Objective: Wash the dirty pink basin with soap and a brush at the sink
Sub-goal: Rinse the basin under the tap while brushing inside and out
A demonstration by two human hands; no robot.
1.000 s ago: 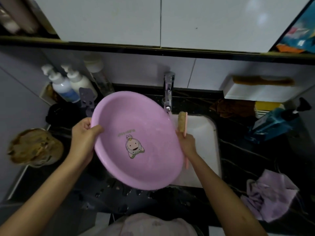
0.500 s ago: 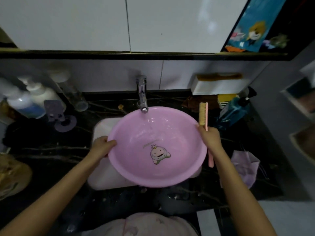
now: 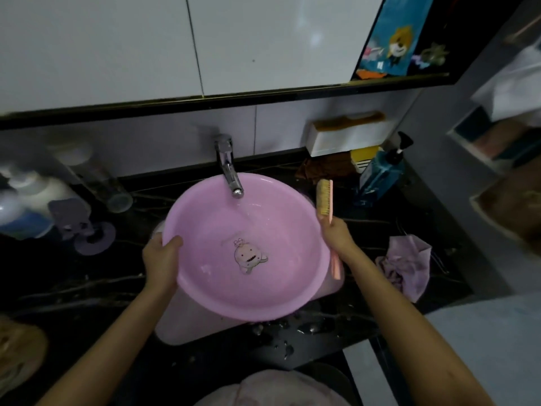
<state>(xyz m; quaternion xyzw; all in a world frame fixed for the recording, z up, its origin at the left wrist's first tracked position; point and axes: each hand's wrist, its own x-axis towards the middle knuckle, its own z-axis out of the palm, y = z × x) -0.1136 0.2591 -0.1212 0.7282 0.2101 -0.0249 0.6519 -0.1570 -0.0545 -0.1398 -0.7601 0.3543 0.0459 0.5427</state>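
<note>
Legible text: none.
Pink basin (image 3: 222,291): cartoon decal right of left hand (image 3: 162,260) fingers, no lettering readable.
Blue pump bottle (image 3: 380,178): beyond right hand (image 3: 336,234) fingers, label blurred.

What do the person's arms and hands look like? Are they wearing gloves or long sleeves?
No gloves and no long sleeves that I can see. The left forearm and right forearm are bare down to the picture's edge. The left hand and right hand are bare too: no ring, watch or bracelet shows. Pale pink clothing shows at the bottom edge.
</note>
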